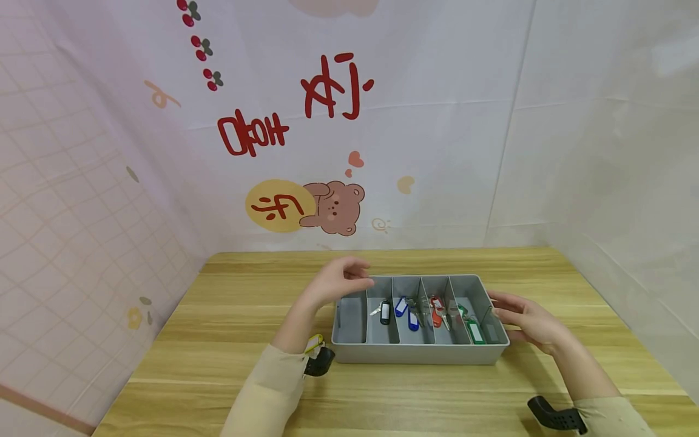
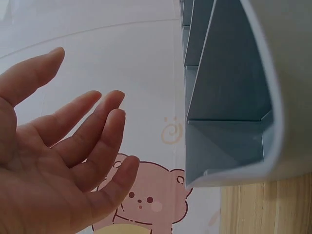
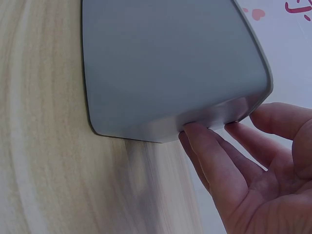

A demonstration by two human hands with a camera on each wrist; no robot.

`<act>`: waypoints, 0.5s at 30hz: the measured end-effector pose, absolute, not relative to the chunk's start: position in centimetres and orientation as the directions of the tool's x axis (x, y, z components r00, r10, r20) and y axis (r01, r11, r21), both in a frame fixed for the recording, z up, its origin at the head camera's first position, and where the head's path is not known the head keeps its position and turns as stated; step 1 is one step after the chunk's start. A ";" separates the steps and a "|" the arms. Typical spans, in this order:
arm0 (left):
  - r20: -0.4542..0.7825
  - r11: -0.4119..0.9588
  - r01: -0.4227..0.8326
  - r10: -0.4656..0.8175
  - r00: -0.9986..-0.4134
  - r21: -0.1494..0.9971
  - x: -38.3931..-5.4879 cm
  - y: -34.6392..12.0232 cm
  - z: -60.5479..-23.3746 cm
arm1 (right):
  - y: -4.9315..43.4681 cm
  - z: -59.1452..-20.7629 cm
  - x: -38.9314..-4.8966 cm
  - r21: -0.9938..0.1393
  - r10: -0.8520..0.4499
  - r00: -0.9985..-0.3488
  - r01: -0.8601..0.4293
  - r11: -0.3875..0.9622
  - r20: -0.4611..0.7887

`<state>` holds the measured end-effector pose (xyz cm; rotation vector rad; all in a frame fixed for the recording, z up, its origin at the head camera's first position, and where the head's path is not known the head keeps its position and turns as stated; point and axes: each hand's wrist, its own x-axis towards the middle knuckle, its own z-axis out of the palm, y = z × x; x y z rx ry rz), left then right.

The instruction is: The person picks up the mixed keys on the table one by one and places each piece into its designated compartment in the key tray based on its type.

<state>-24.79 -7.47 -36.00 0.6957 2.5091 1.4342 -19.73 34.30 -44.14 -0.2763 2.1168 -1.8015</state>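
A grey divided organizer tray [image 1: 420, 354] sits on the wooden table, with key tags in its compartments. From left to right, past the first compartment, lie a key with a black key tag [image 1: 385, 312], blue key tags [image 1: 413, 320], red key tags [image 1: 437, 318] and green key tags [image 1: 476, 332]. My left hand [image 1: 343, 283] hovers by the tray's back left corner, fingers relaxed and holding nothing. At the opposite end, the fingertips of my right hand [image 1: 528, 320] touch the outer wall, the thumb near the rim. Beside the left sleeve shows a yellow key tag [image 1: 314, 343], partly hidden.
The wooden table [image 1: 426, 400] runs back to a white printed cloth [image 1: 437, 133] with a bear, hearts and red characters. More cloth hangs at the left and right sides. A black wrist camera [image 1: 320, 362] is worn near the left sleeve's cuff.
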 end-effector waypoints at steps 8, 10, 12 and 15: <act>0.131 0.391 0.339 0.471 -0.872 0.856 -24.3 -8.6 -36.3 | 34.4 -44.1 -19.7 -0.984 -0.376 -0.917 0.078 0.160 -0.134; 0.142 0.382 0.346 0.471 -0.871 0.857 -24.2 -8.9 -36.3 | 34.3 -44.1 -19.7 -0.983 -0.372 -0.918 0.077 0.164 -0.134; 0.156 0.376 0.360 0.475 -0.866 0.854 -24.1 -9.3 -36.4 | 34.3 -44.1 -19.7 -0.983 -0.370 -0.920 0.075 0.169 -0.133; 0.185 0.370 0.390 0.481 -0.857 0.843 -24.0 -9.7 -36.6 | 34.3 -44.1 -19.7 -0.982 -0.364 -0.922 0.074 0.172 -0.133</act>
